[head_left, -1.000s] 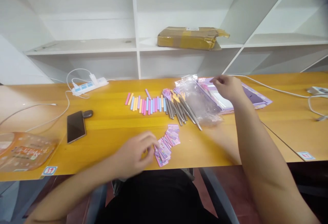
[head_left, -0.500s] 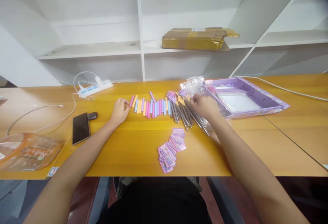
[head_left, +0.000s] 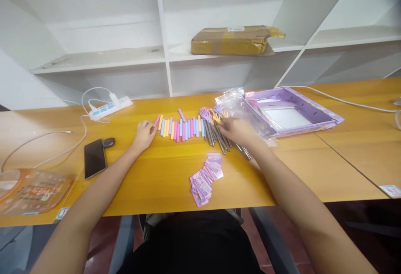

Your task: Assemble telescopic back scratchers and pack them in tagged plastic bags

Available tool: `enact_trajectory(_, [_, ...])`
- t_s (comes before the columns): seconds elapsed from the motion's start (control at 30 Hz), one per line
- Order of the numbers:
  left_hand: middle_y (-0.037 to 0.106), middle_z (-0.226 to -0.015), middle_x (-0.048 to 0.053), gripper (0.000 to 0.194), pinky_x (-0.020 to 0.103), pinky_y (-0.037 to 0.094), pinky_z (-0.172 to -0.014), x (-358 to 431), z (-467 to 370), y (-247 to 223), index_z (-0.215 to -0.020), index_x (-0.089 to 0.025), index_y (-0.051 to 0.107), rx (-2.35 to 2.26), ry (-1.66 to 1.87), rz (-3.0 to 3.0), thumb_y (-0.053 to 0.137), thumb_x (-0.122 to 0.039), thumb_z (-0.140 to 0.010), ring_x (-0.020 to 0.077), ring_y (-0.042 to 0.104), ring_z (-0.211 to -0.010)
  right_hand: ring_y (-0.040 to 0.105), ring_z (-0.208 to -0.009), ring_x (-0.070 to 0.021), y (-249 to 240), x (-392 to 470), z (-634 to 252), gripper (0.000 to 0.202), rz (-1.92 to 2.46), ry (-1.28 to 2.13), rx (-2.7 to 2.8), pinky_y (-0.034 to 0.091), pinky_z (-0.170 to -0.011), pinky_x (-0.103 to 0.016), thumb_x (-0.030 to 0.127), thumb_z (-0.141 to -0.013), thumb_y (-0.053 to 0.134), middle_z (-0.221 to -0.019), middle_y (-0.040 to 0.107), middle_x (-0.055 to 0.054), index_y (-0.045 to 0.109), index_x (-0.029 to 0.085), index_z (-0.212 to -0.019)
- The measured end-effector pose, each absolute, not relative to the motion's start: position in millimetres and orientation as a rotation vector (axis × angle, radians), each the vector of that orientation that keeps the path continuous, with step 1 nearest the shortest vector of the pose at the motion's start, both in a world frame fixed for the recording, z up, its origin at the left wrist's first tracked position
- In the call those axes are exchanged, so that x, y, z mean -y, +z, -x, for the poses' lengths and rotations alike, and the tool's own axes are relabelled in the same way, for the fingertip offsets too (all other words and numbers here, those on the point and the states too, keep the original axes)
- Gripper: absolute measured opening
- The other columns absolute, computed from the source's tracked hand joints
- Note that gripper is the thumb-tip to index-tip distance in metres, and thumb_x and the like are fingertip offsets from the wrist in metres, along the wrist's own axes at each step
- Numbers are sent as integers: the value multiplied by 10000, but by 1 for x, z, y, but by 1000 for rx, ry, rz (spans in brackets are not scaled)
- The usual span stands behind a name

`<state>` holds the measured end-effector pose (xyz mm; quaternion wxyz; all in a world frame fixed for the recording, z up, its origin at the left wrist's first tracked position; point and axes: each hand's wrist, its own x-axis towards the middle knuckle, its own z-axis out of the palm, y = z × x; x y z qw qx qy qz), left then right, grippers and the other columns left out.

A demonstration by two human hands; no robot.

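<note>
Left hand (head_left: 145,135) meets the slim pink stick (head_left: 157,120) at the left end of the pastel stick row (head_left: 178,131) and right hand (head_left: 235,129), well apart, covers silver metal rods with claw-shaped heads (head_left: 220,137); I cannot confirm either grip, and sideways pressure could scatter both.

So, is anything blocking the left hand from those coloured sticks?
Nothing visible does. The left hand is at the near end of the leftmost pink stick, with nothing between them; whether they touch is hard to tell.
</note>
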<state>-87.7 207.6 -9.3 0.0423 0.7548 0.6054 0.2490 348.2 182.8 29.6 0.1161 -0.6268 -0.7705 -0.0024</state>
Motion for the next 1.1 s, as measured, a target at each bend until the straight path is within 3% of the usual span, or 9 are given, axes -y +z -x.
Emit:
enact_trajectory(0.2, [658,-974,81,53,429,518,-964,-207,86,-9,-915,-220,584,-1970,770,-2199,634,-233,-928,271,623,-983,709,-1032,-274,16,-181,-331,281,1745,-26,2295,450,-805,-324,456,-1063,555,-1207,769,-122,705,220,-1095])
enact_trajectory(0.3, [677,-986,69,185,387,535,-874,-205,86,-9,-1055,-206,575,-1998,758,-2138,659,-214,-890,251,656,-929,699,-1025,-301,12,-181,-326,310,1772,-41,2285,455,-789,-338,426,-1030,598,-1289,731,-150,665,198,-1229])
enact_trajectory(0.43, [707,-954,68,355,382,545,-824,-203,83,-7,-1243,-183,546,-2028,703,-2084,659,-266,-917,266,696,-886,682,-970,-280,9,-180,-323,357,1765,-47,2290,453,-773,-336,257,-1020,537,-1342,676,-179,599,160,-1358])
enact_trajectory(0.53, [734,-1014,120,385,415,558,-864,-202,82,-6,-1318,-164,542,-2059,660,-2074,612,-285,-959,311,726,-947,673,-973,-271,8,-179,-320,316,1751,-83,2287,462,-788,-340,238,-1058,457,-1383,606,-197,655,166,-1293])
enact_trajectory(0.73, [760,-1058,196,451,453,564,-907,-203,83,-7,-1443,-103,519,-2100,634,-2063,502,-260,-1021,376,758,-1010,687,-1001,-298,9,-178,-305,392,1835,-82,2245,510,-876,-380,495,-1077,526,-1294,615,-190,749,173,-1102])
enact_trajectory(0.93, [766,-1136,207,443,439,554,-943,-207,84,-7,-1395,-127,603,-2129,722,-2005,407,-408,-1115,370,762,-1065,710,-1093,-341,9,-184,-294,363,1952,-57,2181,519,-953,-408,444,-1048,559,-1299,654,-218,755,146,-1121])
enact_trajectory(1.1, [772,-1106,181,406,429,541,-934,-203,83,1,-1254,-165,655,-2119,752,-1971,348,-402,-1135,352,748,-1064,723,-1083,-349,6,-185,-291,341,1961,-8,2135,529,-915,-397,420,-1002,603,-1288,688,-224,747,147,-1147])
